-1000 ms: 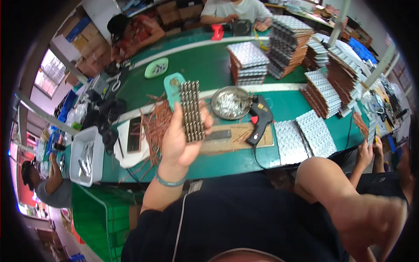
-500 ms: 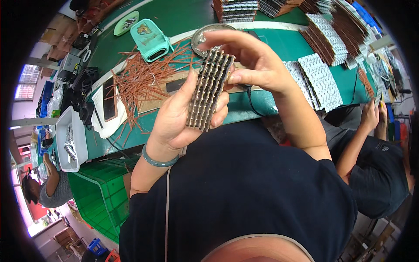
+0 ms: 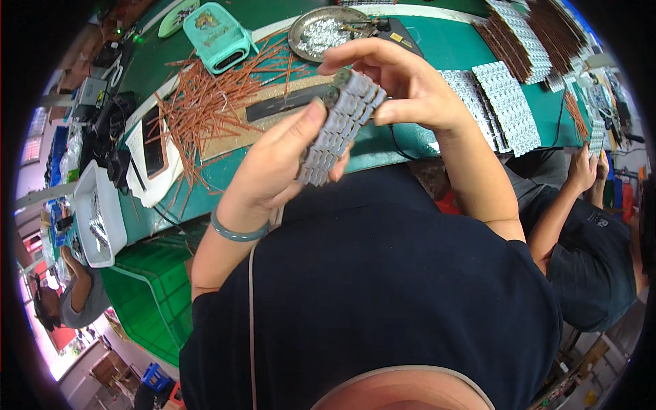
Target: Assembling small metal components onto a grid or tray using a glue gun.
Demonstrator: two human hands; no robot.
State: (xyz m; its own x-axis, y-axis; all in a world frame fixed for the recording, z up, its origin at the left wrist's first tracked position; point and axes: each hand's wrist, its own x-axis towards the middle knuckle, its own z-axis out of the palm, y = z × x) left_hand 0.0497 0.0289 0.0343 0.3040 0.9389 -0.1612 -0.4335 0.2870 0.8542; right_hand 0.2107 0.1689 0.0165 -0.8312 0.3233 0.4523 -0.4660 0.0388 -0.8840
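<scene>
My left hand [image 3: 277, 154] is closed around a bundle of grey segmented metal strips [image 3: 342, 130], thumb on the near face and fingertips showing at its right edge. The bundle stands tilted, its upper end leaning to the right. At that end my right hand [image 3: 417, 85] is curved, thumb and fingers apart, close beside the bundle; whether it touches is hard to tell. Beyond the hands lie a dark flat bar [image 3: 283, 104] on a brown board [image 3: 229, 140], a heap of thin reddish-brown sticks [image 3: 198, 113] and a round metal dish [image 3: 297, 37] with small silvery pieces.
A turquoise plastic holder [image 3: 217, 41] stands behind the sticks. At left are a phone [image 3: 156, 147] on white material, a white bin [image 3: 113, 225] and a green crate [image 3: 147, 301]. Patterned silvery sheets [image 3: 506, 109] lie at right, near a co-worker [image 3: 581, 253].
The bundle has turned in my left hand, showing a smoother grey face instead of dark slotted rows, and leans further right. My view has shifted, with more of the dish showing.
</scene>
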